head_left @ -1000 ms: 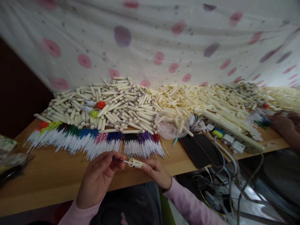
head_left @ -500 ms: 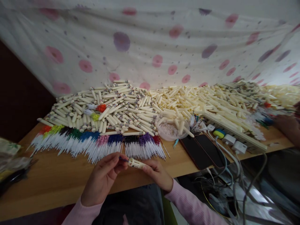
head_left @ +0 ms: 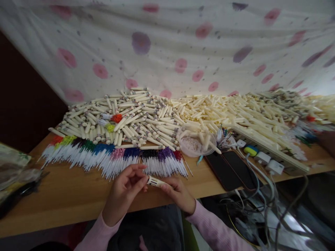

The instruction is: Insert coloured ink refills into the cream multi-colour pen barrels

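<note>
A cream multicolour pen barrel point(head_left: 155, 181) with dark slots lies between my hands over the table's front edge. My right hand point(head_left: 180, 195) is wrapped round its right part, thumb on top. At the slotted end, my left hand point(head_left: 125, 191) has its thumb and index finger pinched against the barrel's tip, the other fingers loosely bent. Any refill at that tip is hidden by the fingers. Just beyond my hands, pen refills point(head_left: 123, 162) with white tubes lie in a row sorted by colour, from red and yellow through blue and black to purple.
Behind the refills rises a heap of slotted pen barrels point(head_left: 146, 122), with plain cream tubes point(head_left: 222, 108) to its right. A plastic bowl point(head_left: 185, 151), phones point(head_left: 222, 170) and a power strip point(head_left: 293, 167) with cables stand at right. Another person's hand point(head_left: 327, 141) is at far right.
The dark blue refill that stuck out of the barrel's end between my left fingers no longer shows. My left fingers have come up against the barrel. The view has shifted slightly.
</note>
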The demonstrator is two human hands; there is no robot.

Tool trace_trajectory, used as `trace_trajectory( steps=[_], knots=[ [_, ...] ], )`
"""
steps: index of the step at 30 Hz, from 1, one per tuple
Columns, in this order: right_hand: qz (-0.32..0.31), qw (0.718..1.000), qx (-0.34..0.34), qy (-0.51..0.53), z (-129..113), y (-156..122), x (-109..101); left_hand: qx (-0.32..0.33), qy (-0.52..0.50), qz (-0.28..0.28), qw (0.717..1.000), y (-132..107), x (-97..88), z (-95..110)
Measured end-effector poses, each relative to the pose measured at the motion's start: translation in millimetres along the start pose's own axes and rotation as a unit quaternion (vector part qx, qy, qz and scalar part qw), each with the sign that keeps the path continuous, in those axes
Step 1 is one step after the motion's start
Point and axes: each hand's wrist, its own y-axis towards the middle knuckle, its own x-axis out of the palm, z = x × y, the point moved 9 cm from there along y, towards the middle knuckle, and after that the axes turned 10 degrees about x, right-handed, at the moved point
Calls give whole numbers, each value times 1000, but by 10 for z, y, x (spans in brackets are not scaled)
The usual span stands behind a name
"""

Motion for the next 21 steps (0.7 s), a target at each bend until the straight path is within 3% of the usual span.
trace_trajectory(
  steps=[11, 18, 21],
  knots=[
    [16, 999, 18, -40, 60, -19, -9, -49, 115, -75, 989, 8, -12, 67],
    [8, 999, 29, -21, 55, -10, 15, -13, 116, -101, 988, -38, 53, 121],
    [4, 999, 35, -17, 77, -7, 18, -10, 112, -89, 990, -19, -55, 133]
  ],
)
